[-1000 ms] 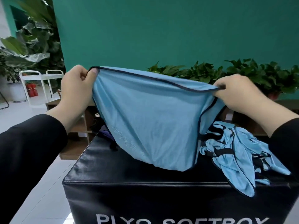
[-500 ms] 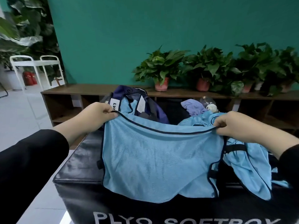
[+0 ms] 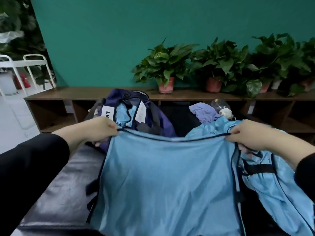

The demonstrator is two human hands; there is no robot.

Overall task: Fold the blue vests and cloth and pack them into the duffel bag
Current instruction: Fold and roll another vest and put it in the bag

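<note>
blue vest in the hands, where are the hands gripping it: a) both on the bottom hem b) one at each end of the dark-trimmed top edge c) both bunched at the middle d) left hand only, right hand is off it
b: the left hand and right hand each pinch one end of the blue vest's dark-trimmed top edge, stretched between them over the black box.

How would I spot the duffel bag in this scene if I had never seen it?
Start at the long wooden shelf under the teal wall. In front of it, at the far left of the black padded box, stands the duffel bag, behind the left hand. It is the only dark purple-navy thing, open-topped, with white labels and light blue fabric already inside.
</note>
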